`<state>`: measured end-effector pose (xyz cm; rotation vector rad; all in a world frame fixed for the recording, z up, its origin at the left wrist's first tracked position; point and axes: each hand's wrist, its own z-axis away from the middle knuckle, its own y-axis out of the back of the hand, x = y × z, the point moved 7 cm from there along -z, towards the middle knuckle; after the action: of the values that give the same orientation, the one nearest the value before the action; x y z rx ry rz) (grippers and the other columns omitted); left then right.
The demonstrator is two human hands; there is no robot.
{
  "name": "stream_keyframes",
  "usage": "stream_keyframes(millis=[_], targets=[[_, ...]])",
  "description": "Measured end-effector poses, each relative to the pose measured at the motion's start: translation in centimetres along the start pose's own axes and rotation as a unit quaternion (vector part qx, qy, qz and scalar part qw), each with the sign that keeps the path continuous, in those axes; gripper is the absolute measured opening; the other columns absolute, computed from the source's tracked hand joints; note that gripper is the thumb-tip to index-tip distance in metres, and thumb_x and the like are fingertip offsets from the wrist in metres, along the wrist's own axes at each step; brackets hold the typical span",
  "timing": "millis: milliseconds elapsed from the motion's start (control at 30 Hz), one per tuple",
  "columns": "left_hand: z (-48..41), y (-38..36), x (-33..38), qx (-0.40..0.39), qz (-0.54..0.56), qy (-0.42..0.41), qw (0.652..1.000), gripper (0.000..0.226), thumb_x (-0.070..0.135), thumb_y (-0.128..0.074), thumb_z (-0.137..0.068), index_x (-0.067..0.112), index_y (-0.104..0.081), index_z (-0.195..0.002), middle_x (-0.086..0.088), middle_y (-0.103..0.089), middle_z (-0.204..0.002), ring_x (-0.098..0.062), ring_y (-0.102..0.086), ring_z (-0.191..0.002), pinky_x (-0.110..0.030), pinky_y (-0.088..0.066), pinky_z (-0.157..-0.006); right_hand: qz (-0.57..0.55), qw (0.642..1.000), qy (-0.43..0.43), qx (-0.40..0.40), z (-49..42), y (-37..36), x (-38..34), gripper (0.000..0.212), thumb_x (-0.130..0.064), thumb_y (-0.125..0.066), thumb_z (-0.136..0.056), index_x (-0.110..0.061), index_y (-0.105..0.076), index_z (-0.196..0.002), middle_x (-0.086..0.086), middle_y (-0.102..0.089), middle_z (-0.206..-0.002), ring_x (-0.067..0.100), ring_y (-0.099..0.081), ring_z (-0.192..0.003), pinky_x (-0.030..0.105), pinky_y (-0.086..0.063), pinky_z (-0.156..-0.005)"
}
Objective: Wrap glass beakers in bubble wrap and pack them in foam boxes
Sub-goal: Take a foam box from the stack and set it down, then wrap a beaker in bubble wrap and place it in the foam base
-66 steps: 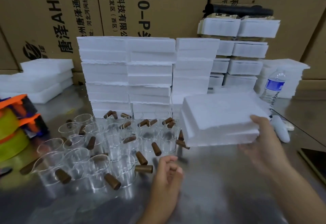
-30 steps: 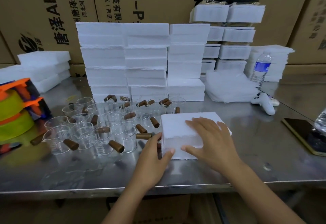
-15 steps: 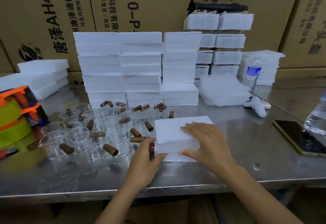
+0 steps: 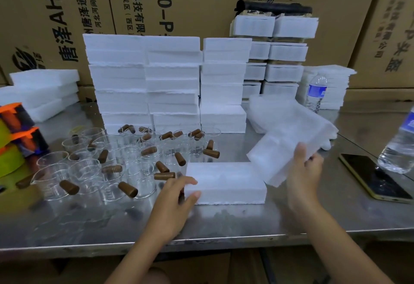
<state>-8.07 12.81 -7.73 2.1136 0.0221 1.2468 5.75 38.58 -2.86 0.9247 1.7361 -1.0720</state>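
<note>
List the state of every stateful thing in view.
White foam box: open, flat on steel table, left hand gripping its end.
White foam lid: lifted off, tilted, held by right hand.
Clear glass beakers: upright, unwrapped.
Clear plastic water bottle at back: upright.
Black phone: flat, screen dark.

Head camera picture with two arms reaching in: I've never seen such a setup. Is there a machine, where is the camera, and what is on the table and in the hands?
There is no machine here. These are a person's bare hands, filmed by one camera worn on the head that looks forward and down. On the steel table stand clear glass beakers with brown stoppers on and among them. Stacks of white foam boxes rise behind, and a phone and water bottle sit at the right. The left hand grips the end of a foam box lying on the table. The right hand holds a foam slab, probably its lid, tilted beside the box.
</note>
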Motion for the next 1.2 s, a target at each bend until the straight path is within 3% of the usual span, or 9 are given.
stream_keyframes(millis=[167, 300, 600, 733, 833, 933, 1000, 1067, 1200], targets=[[0.0, -0.1, 0.1, 0.004, -0.007, 0.003, 1.0, 0.019, 0.038, -0.058, -0.09, 0.053, -0.049, -0.096, 0.016, -0.05, -0.115, 0.004, -0.051, -0.097, -0.007, -0.037, -0.077, -0.035, 0.98, -0.17, 0.093, -3.0, 3.6, 3.3, 0.042, -0.044, -0.054, -0.092, -0.006, -0.054, -0.11, 0.006, -0.061, -0.103, 0.023, -0.06, -0.092, 0.032, -0.048, -0.076], [0.1, -0.1, 0.3, -0.005, -0.001, 0.004, 1.0, 0.021, 0.038, -0.058, -0.09, 0.054, -0.05, -0.099, 0.018, -0.049, -0.117, 0.008, -0.049, -0.1, -0.004, -0.034, -0.078, -0.088, 0.958, -0.26, 0.079, -4.8, 5.2, 4.1, 0.048, -0.039, -0.052, -0.095, -0.011, -0.044, -0.133, 0.007, -0.058, -0.124, 0.025, -0.059, -0.102, 0.041, -0.048, -0.085], [-0.1, 0.1, 0.3, -0.004, 0.015, -0.003, 1.0, 0.015, 0.03, -0.059, -0.09, 0.044, -0.055, -0.095, 0.021, -0.047, -0.108, 0.009, -0.051, -0.093, 0.002, -0.036, -0.073, 0.01, 0.96, -0.252, 0.121, -7.2, 7.8, 3.6, 0.05, -0.018, -0.057, -0.089, -0.01, -0.041, -0.135, 0.012, -0.054, -0.131, 0.028, -0.058, -0.111, 0.038, -0.048, -0.09], [0.0, 0.1, 0.4, -0.003, 0.02, 0.002, 1.0, 0.015, 0.03, -0.059, -0.091, 0.044, -0.054, -0.095, 0.021, -0.047, -0.109, 0.005, -0.052, -0.096, 0.001, -0.037, -0.075, 0.077, 0.948, -0.259, 0.166, -7.8, 9.0, 4.0, 0.071, -0.023, -0.068, -0.083, -0.009, -0.031, -0.142, 0.011, -0.044, -0.138, 0.025, -0.052, -0.117, 0.031, -0.049, -0.085], [0.1, 0.2, 0.4, -0.006, 0.018, 0.004, 1.0, 0.015, 0.032, -0.058, -0.091, 0.046, -0.054, -0.093, 0.022, -0.046, -0.109, 0.009, -0.051, -0.095, 0.001, -0.037, -0.074, 0.17, 0.938, -0.257, 0.155, -8.1, 8.8, 4.2, 0.079, -0.03, -0.068, -0.08, -0.002, -0.028, -0.142, 0.015, -0.042, -0.132, 0.033, -0.047, -0.122, 0.042, -0.045, -0.096], [0.2, 0.3, 0.8, -0.007, 0.015, 0.004, 1.0, 0.015, 0.033, -0.058, -0.091, 0.048, -0.052, -0.091, 0.023, -0.046, -0.108, 0.008, -0.052, -0.093, 0.0, -0.037, -0.072, 0.27, 0.909, -0.263, 0.18, -7.4, 8.0, 3.2, 0.088, -0.038, -0.064, -0.082, 0.006, -0.018, -0.143, 0.024, -0.029, -0.143, 0.041, -0.031, -0.132, 0.047, -0.029, -0.109], [0.2, 0.2, 0.7, -0.01, 0.013, 0.003, 1.0, 0.015, 0.034, -0.057, -0.091, 0.048, -0.052, -0.09, 0.023, -0.046, -0.108, 0.009, -0.051, -0.092, -0.001, -0.038, -0.072, 0.27, 0.908, -0.228, 0.224, -5.9, 7.2, 1.9, 0.083, -0.036, -0.064, -0.083, 0.002, -0.02, -0.143, 0.021, -0.024, -0.147, 0.037, -0.028, -0.133, 0.043, -0.027, -0.108], [0.3, 0.1, 0.6, -0.014, 0.011, 0.007, 1.0, 0.013, 0.036, -0.057, -0.091, 0.048, -0.052, -0.09, 0.023, -0.045, -0.11, 0.006, -0.052, -0.095, -0.003, -0.037, -0.075, 0.231, 0.937, -0.111, 0.237, -4.7, 5.7, 0.5, 0.066, -0.026, -0.063, -0.082, -0.007, -0.031, -0.137, 0.014, -0.025, -0.146, 0.03, -0.028, -0.133, 0.041, -0.03, -0.106], [0.3, 0.1, 0.5, -0.014, 0.009, 0.008, 1.0, 0.014, 0.036, -0.057, -0.09, 0.048, -0.051, -0.088, 0.02, -0.045, -0.113, 0.005, -0.051, -0.1, -0.004, -0.036, -0.08, 0.199, 0.967, 0.088, 0.135, -2.7, 1.5, -1.7, 0.052, -0.007, -0.058, -0.082, -0.006, -0.036, -0.129, 0.015, -0.027, -0.14, 0.026, -0.028, -0.129, 0.035, -0.032, -0.105]])
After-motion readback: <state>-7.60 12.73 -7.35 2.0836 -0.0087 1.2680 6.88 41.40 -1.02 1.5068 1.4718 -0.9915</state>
